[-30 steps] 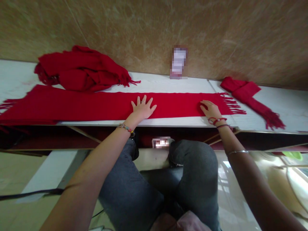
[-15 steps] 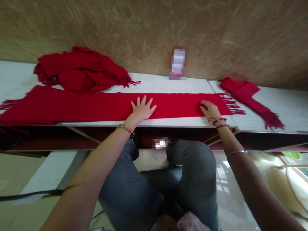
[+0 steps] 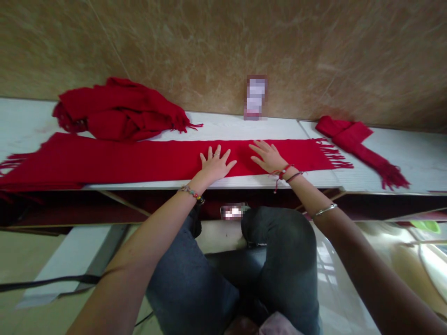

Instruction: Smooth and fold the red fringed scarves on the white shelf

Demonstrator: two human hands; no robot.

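Note:
A long red scarf [image 3: 132, 160] with fringed ends lies stretched out flat along the white tabletop [image 3: 223, 128]. Palm down with fingers spread, my left hand [image 3: 215, 165] rests on the scarf right of its middle. My right hand [image 3: 268, 157] lies a short way to the right of it, also on the cloth, its fingers extended and apart. Neither hand grips the fabric. The scarf's right fringe [image 3: 335, 156] is beyond my right hand, and its left end hangs near the table's front edge.
Behind the scarf at left is a crumpled heap of red scarves [image 3: 122, 111]. A folded red scarf [image 3: 361, 146] lies at right. A blurred-out upright item [image 3: 255, 97] stands against the marbled wall [image 3: 195, 51]. Open shelving [image 3: 167, 204] runs beneath the tabletop, above my knees.
My right hand has slid left along the scarf from near its right fringe and its fingers have spread. My left hand has shifted slightly right; the view has tilted a little.

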